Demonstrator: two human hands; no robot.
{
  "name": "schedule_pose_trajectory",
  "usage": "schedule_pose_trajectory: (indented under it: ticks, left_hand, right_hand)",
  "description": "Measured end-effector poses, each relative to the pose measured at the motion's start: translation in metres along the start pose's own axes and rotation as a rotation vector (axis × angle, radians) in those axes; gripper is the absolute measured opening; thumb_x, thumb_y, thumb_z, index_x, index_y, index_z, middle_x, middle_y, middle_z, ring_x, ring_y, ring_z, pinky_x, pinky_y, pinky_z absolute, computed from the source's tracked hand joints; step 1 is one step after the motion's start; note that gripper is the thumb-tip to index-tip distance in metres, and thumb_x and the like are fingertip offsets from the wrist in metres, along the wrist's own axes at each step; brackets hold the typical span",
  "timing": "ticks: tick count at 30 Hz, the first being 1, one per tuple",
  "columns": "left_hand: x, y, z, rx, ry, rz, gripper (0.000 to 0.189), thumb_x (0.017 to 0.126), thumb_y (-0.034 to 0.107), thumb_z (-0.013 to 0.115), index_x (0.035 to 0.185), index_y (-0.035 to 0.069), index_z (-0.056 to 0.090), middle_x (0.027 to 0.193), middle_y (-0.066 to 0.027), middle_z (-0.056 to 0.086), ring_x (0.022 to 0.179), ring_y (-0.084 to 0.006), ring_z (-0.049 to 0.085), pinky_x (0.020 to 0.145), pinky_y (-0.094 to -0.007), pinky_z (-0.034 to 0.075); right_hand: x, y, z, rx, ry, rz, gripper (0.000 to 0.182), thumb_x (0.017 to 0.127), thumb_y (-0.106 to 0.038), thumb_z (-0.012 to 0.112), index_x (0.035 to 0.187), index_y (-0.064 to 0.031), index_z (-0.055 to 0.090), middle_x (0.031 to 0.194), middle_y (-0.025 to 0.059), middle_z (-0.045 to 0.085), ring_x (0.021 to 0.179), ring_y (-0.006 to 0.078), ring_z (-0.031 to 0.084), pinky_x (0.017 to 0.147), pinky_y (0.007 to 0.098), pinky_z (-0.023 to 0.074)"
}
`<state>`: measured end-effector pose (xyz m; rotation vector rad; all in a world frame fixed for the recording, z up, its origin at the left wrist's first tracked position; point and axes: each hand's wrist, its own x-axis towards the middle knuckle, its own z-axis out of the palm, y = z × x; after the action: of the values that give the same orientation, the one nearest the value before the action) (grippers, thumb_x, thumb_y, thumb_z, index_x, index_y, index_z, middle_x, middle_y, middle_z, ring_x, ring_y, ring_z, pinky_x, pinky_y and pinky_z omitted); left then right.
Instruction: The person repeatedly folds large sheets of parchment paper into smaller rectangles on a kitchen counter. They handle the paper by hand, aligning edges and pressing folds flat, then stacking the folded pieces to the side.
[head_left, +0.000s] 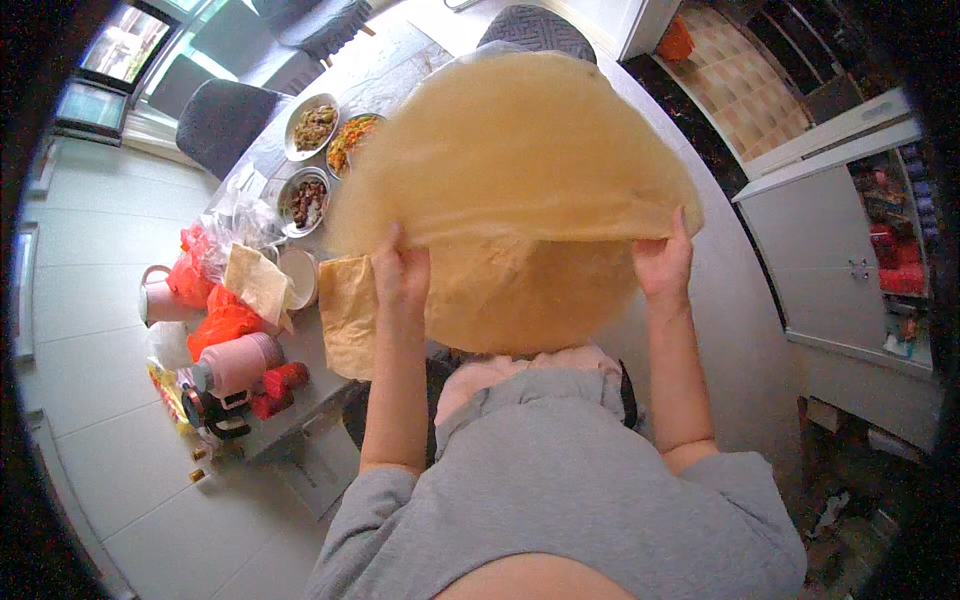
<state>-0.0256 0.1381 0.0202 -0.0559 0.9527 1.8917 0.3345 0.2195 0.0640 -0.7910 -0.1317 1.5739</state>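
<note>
A large, thin tan pancake sheet (517, 150) spreads in front of my body, raised a little and blurred in places. Its near part hangs in a fold, with a lower layer (525, 300) showing beneath the held edge. My left hand (402, 270) grips that edge on the left, thumb on top. On the right, my right hand (666, 264) pinches the same edge with its thumb pointing up. Beside my left wrist lies a folded pancake piece (348, 319) at the table's near edge. The fingers under the sheet are partly hidden.
Left of the sheet stand a plate of cooked food (313, 126), a bowl of orange-and-green food (351, 141) and a bowl of dark meat pieces (306, 201). Nearer are a red plastic bag (225, 321), a pink thermos (240, 361) and another folded sheet (258, 276). Chairs (229, 120) surround the table.
</note>
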Motion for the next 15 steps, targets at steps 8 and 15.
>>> schedule_pose_trajectory:
  ticks: [8, 15]
  left_hand:
    - [-0.056, -0.053, -0.041, 1.044, 0.317, 0.595, 0.053, 0.09, 0.01, 0.062, 0.139, 0.0, 0.045, 0.133, -0.0191, 0.052, 0.125, -0.0331, 0.05, 0.106, -0.0421, 0.041]
    - [-0.092, -0.088, 0.027, 1.371, -0.07, 0.954, 0.076, 0.08, 0.005, 0.068, 0.147, -0.003, 0.033, 0.145, -0.0243, 0.042, 0.136, -0.0407, 0.039, 0.116, -0.046, 0.03]
  right_hand:
    - [0.004, 0.03, -0.094, -0.168, 0.157, -0.014, 0.052, 0.105, -0.034, 0.047, 0.147, -0.0041, 0.04, 0.148, 0.0116, 0.046, 0.136, 0.0289, 0.044, 0.115, 0.0445, 0.0341]
    - [-0.007, 0.031, -0.024, -0.467, 0.074, -0.284, 0.064, 0.104, -0.046, 0.045, 0.146, 0.0021, 0.039, 0.148, 0.0141, 0.047, 0.136, 0.0274, 0.044, 0.115, 0.039, 0.0328]
